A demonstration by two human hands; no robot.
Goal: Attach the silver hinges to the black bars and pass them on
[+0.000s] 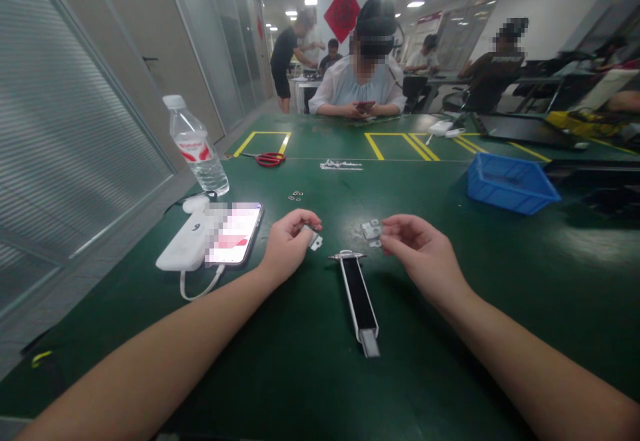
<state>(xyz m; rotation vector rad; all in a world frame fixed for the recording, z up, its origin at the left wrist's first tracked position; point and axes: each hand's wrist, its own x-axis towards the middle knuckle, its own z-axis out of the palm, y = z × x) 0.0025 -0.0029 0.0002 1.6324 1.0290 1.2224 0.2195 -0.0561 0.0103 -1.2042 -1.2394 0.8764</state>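
My left hand [290,241] is closed on a small metal bracket [315,240], which pokes out past the fingertips with a hole in its tab. Opposite it, my right hand [417,244] pinches the edge of a similar flat metal bracket [371,230] between thumb and fingers. Between the hands and nearer to me lies a long white-edged bar with a black face [359,294]. A thin metal rod crosses its far end, and a grey metal tab sticks out at its near end. Several small rings [296,196] lie beyond my left hand.
On the left stand a water bottle [195,148] and a white power bank [183,238] cabled to a phone [240,234]. Red-handled scissors [270,159] and small white pieces [341,165] lie farther back. A blue bin [513,184] is at right. A person [365,81] sits across the table.
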